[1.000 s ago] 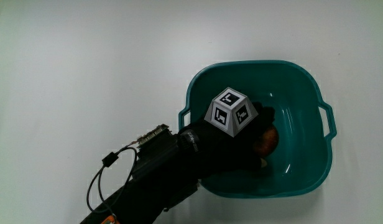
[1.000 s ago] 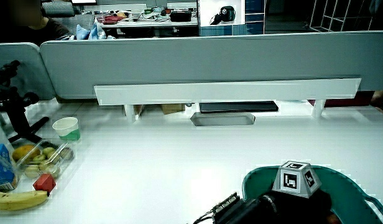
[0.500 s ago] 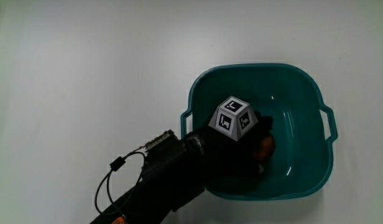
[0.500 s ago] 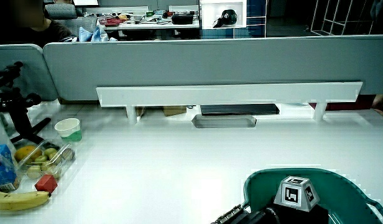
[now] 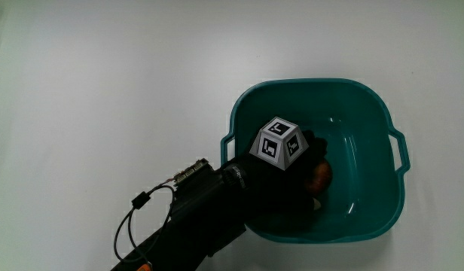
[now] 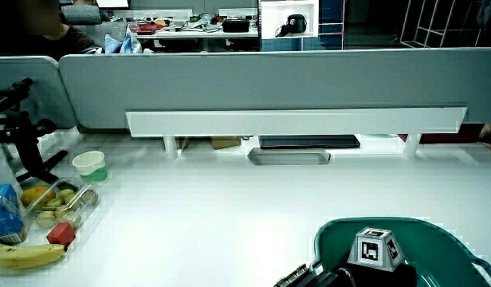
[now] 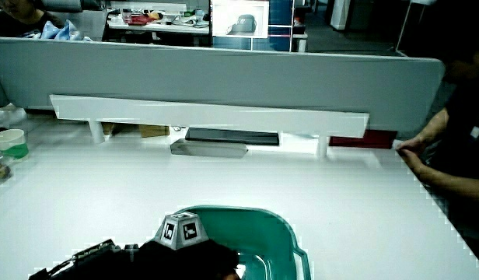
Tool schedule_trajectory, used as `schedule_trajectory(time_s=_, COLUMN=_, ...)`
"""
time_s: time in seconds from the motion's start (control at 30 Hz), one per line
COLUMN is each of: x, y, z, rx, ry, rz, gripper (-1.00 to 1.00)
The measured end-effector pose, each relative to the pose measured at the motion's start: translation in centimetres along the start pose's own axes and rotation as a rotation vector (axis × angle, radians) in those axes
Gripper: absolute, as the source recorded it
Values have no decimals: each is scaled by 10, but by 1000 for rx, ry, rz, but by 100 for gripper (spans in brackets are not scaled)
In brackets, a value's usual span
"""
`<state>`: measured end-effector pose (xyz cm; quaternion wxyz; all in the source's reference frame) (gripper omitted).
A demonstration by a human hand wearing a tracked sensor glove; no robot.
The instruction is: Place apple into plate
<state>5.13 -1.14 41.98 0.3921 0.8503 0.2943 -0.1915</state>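
A teal basin with two handles (image 5: 315,81) stands on the white table; both side views show its rim (image 6: 365,224) (image 7: 247,211) near the person's edge. An orange-red apple (image 5: 321,174) lies low inside it, mostly covered. The hand (image 5: 292,184) reaches into the basin over the rim nearest the person, its fingers curled around the apple. The patterned cube (image 5: 278,141) on its back sits above the basin's middle. The side views show only the cube (image 6: 373,249) (image 7: 181,229) and the black glove (image 7: 185,260); the apple is hidden there.
At the table's edge in a side view lie a banana (image 6: 22,255), a red block (image 6: 60,233), a clear box of fruit (image 6: 54,203), a blue carton (image 6: 5,214) and a paper cup (image 6: 90,164). A grey partition (image 6: 269,88) borders the table.
The hand has sunk lower into the basin with the apple, and the glove now covers more of the fruit. The basin has stayed in place.
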Motion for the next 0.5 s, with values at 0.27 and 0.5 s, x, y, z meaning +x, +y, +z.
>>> schedule_trajectory(time_s=0.27, x=2, y=-19, z=15, rx=90, ry=-32, rz=-61, gripper=-60)
schedule_trajectory(time_s=0.5, x=-2, y=-70, z=44, rx=221, ry=24, rz=-137, gripper=-100)
